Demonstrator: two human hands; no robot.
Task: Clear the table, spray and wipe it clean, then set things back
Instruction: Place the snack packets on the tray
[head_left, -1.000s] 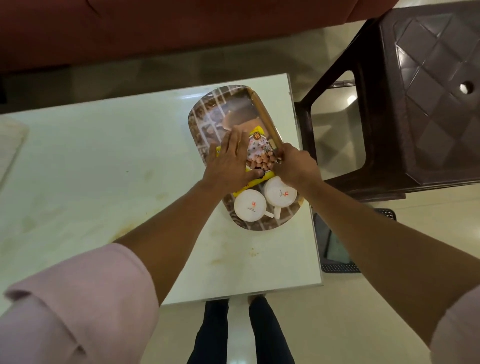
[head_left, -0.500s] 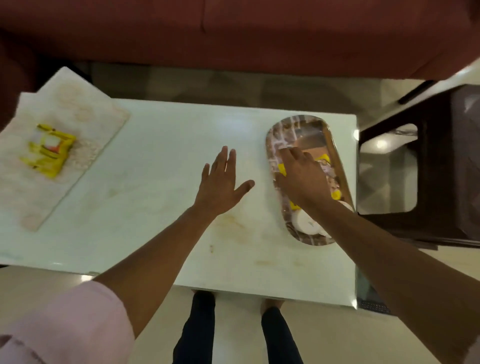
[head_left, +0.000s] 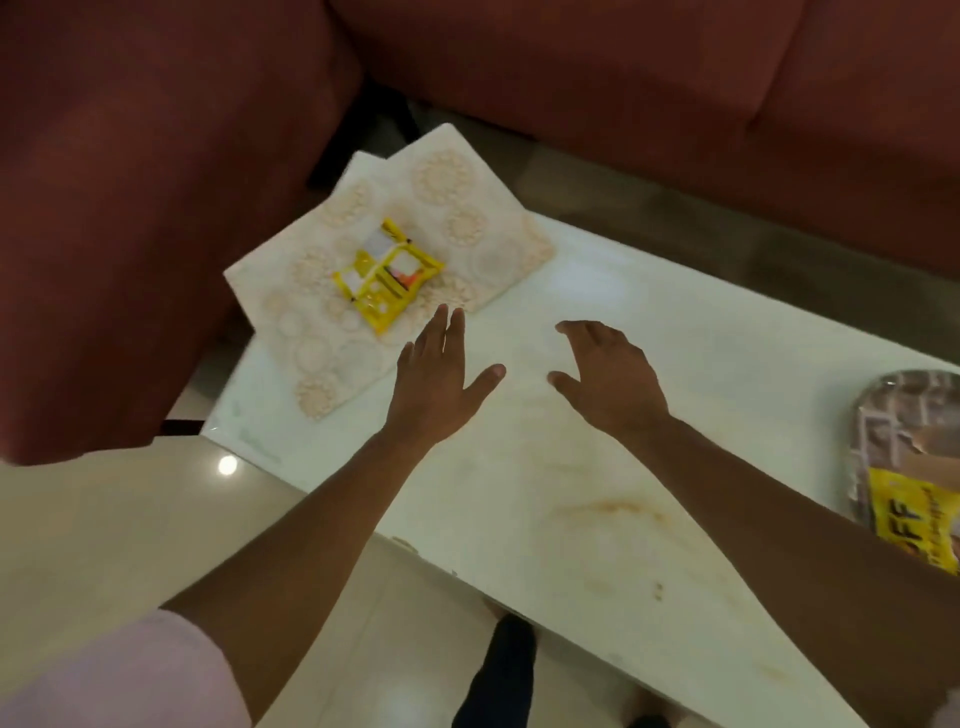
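A pale stained table (head_left: 571, 467) fills the middle of the view. On its far left end lies a cream lace cloth (head_left: 452, 197) with a yellow snack packet (head_left: 387, 273) on top. My left hand (head_left: 436, 374) hovers flat, fingers straight, just short of the cloth and packet. My right hand (head_left: 608, 379) is beside it, empty, fingers loosely bent over the bare tabletop. At the right edge sits a patterned oval tray (head_left: 883, 405) holding another yellow packet (head_left: 904, 525); the rest of the tray is cut off.
A dark red sofa (head_left: 623, 78) runs along the far side and its arm (head_left: 130, 208) stands close to the table's left end. Beige glossy floor (head_left: 130, 545) lies at the near left. My legs (head_left: 498, 670) show below the table's near edge.
Both hands left the tray and moved left across the table toward the cloth and packet. The view swung left, so the tray now sits at the right edge.
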